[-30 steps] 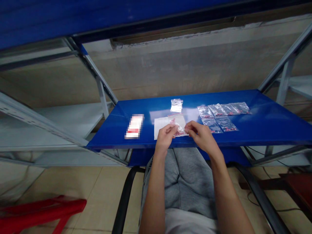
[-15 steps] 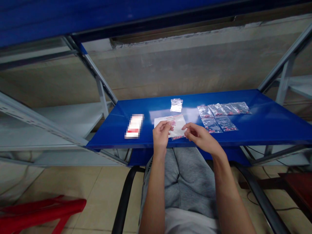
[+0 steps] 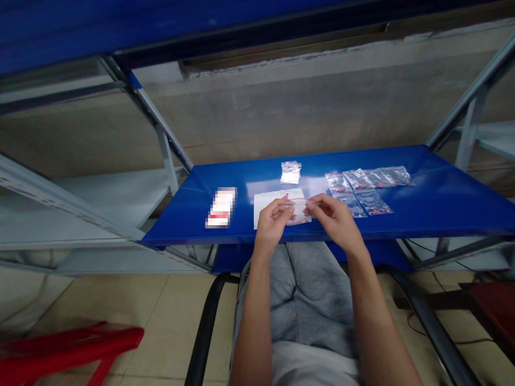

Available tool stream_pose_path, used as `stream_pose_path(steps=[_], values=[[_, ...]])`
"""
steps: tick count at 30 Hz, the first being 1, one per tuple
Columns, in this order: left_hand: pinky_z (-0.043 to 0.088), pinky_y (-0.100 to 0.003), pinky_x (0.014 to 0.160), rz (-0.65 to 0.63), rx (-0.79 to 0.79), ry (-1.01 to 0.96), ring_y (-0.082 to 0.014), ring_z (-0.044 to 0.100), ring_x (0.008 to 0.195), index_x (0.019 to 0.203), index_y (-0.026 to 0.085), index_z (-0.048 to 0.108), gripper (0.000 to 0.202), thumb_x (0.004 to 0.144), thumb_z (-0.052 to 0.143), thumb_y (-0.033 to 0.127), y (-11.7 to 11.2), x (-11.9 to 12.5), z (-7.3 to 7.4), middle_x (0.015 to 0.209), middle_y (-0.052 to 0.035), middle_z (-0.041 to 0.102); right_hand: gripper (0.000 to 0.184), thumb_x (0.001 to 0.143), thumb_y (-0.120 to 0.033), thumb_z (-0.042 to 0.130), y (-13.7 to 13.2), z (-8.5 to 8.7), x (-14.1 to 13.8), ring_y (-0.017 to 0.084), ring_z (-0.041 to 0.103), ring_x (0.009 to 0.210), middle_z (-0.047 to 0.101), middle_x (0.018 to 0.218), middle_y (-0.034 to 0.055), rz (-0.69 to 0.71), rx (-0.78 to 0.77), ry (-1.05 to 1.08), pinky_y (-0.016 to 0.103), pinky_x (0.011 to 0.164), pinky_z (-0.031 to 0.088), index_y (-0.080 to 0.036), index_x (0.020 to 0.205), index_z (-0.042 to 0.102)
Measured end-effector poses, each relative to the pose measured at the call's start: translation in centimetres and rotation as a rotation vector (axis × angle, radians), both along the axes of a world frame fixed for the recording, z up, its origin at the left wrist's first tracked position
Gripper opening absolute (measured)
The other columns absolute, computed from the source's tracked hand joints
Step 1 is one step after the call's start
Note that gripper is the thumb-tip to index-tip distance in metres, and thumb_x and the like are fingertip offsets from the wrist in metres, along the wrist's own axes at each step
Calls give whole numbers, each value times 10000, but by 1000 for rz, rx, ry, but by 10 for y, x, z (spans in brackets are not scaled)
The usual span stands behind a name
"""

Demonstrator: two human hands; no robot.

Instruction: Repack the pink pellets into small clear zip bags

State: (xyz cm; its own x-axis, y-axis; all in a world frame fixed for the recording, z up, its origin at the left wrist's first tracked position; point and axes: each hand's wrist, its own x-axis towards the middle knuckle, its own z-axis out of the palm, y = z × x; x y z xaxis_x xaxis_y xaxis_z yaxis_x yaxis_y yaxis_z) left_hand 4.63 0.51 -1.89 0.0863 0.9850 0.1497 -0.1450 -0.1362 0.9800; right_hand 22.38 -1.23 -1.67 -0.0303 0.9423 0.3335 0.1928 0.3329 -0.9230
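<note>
Between my hands is a small clear zip bag (image 3: 300, 213) with a red line along its top edge and small reddish pieces in it. My left hand (image 3: 272, 221) is closed, its fingers pinching the bag's upper left side. The fingers of my right hand (image 3: 335, 215) are pinched on the bag's upper right corner. Beneath the bag lies a white sheet of paper (image 3: 261, 206), partly hidden by my left hand. To the right, several filled zip bags (image 3: 374, 201) with small red pieces lie in two rows.
Farther back on the blue table (image 3: 245, 174) sits a stack of clear bags (image 3: 290, 172). A blurred-out white and red item (image 3: 221, 207) lies at the left. Metal shelf posts (image 3: 167, 147) flank the table, and a blue shelf (image 3: 241, 27) hangs above. A red stool (image 3: 72, 346) stands at lower left.
My right hand has moved left and up and now pinches the bag's corner. The bag has tilted, and its red top line now stretches between both hands.
</note>
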Motion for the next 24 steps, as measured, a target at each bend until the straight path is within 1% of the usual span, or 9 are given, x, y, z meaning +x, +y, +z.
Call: stream_pose_path(steps=[2, 5, 8, 12, 16, 20, 24], values=[[530, -266, 675, 4, 30, 11, -154, 679, 694, 912, 189, 731, 295, 735, 850, 393, -1, 0, 2, 762, -20, 732, 260, 955, -464, 653, -1, 2, 1, 201, 693, 778, 736, 813, 34, -2, 2, 4, 312, 734, 493, -208, 917, 677], [536, -270, 692, 46, 84, 16, -148, 671, 705, 891, 189, 737, 280, 752, 840, 408, -2, 0, 3, 800, -24, 736, 261, 949, -463, 664, -3, 5, 2, 201, 694, 777, 746, 815, 36, 12, -3, -3, 307, 727, 489, -206, 916, 690], [530, -268, 687, 67, 97, 27, -148, 670, 703, 871, 187, 733, 270, 772, 823, 422, -2, -1, 3, 793, -23, 731, 278, 950, -472, 660, -5, 8, 2, 195, 684, 764, 751, 811, 36, 37, -8, -25, 300, 718, 482, -201, 905, 701], [517, -264, 676, 91, 72, 41, -155, 674, 695, 835, 184, 730, 268, 760, 827, 422, -3, 0, 4, 734, -15, 713, 303, 966, -486, 633, -6, 9, 2, 193, 666, 761, 744, 814, 35, 34, 17, -57, 298, 715, 472, -203, 882, 706], [525, -280, 687, 105, 36, 46, -169, 674, 693, 778, 181, 731, 250, 753, 826, 411, -6, 0, 8, 686, -20, 703, 356, 983, -513, 593, -5, 9, 2, 206, 652, 757, 736, 802, 43, 4, 51, -108, 313, 719, 474, -211, 832, 705], [539, -301, 698, 94, 6, 34, -181, 672, 685, 715, 172, 732, 257, 747, 826, 409, -9, -1, 12, 663, -37, 705, 378, 973, -526, 601, -5, 9, 3, 215, 648, 743, 730, 781, 48, -11, 56, -120, 321, 700, 475, -211, 796, 711], [550, -311, 717, 78, -21, 20, -179, 677, 675, 708, 170, 741, 256, 731, 837, 407, -10, -4, 14, 650, -37, 704, 353, 963, -492, 625, -6, 9, 3, 211, 648, 734, 731, 771, 43, -19, 57, -114, 319, 696, 472, -208, 777, 721]])
